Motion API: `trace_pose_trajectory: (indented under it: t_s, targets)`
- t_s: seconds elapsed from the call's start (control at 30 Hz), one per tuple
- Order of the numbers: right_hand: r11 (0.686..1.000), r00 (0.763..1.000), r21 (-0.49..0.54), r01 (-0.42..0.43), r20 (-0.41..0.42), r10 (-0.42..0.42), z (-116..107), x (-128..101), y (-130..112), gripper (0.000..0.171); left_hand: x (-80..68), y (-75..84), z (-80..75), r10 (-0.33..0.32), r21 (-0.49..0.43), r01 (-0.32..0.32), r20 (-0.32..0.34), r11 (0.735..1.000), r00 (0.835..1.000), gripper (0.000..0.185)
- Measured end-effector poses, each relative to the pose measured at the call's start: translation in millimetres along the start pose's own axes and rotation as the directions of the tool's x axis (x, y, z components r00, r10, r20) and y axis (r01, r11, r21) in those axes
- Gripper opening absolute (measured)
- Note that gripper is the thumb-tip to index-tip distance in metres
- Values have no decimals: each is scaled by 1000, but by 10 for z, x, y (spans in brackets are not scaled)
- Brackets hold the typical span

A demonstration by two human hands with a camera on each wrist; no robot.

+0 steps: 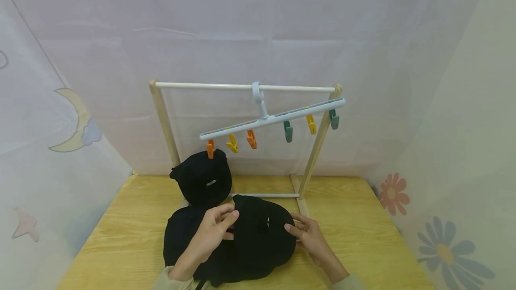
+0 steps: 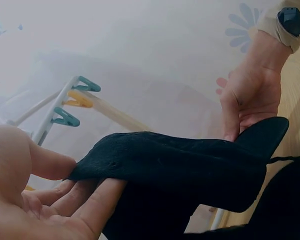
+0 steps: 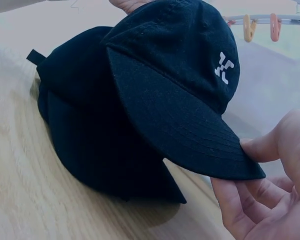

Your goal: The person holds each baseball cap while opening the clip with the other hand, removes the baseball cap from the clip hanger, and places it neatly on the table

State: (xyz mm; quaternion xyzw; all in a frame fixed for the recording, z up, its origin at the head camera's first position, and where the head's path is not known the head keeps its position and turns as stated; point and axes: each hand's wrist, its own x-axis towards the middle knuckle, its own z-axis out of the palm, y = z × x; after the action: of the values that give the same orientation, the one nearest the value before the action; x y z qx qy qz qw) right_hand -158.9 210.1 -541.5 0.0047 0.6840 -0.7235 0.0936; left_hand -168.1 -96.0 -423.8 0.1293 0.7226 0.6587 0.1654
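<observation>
Both hands hold a black baseball cap (image 1: pixel 264 240) with a small white emblem on its front. My left hand (image 1: pixel 211 232) pinches the edge of its crown, thumb on top and fingers beneath. On the other side, my right hand (image 1: pixel 312 240) pinches the brim (image 3: pixel 190 135) between thumb and fingers. More black cap fabric (image 1: pixel 177 232) lies on the table under and to the left of the held cap; the right wrist view shows another brim (image 3: pixel 100 145) there. Farther back, another black cap (image 1: pixel 203 180) is just below the hanger's left-end orange clip (image 1: pixel 210 149), which overlaps its top.
A light blue hanger (image 1: pixel 278 119) hangs by its hook from the white bar (image 1: pixel 201 86) of a wooden-legged rack, tilted with its left end lower. Orange, yellow and green clips line it. The wooden table (image 1: pixel 342 223) meets printed cloth walls at the back and sides.
</observation>
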Motion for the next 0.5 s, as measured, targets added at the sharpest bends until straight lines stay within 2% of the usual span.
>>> trace_pose_trajectory:
  t_s: [0.2, 0.37, 0.5]
  targets:
    - [1000, 1000, -23, -10, -1, 10, 32, 25, 87, 67, -43, -107, -68, -16, 39, 15, 27, 999, 1000, 20]
    - [999, 1000, -45, -20, 7, 20, 43, 48, 170, 65, -88, -194, -125, 9, 114, -12, 32, 993, 999, 42]
    - [998, 1000, -58, -31, 1, 31, 54, 60, 208, 65, -94, -237, -139, 25, 141, -28, 26, 990, 999, 38]
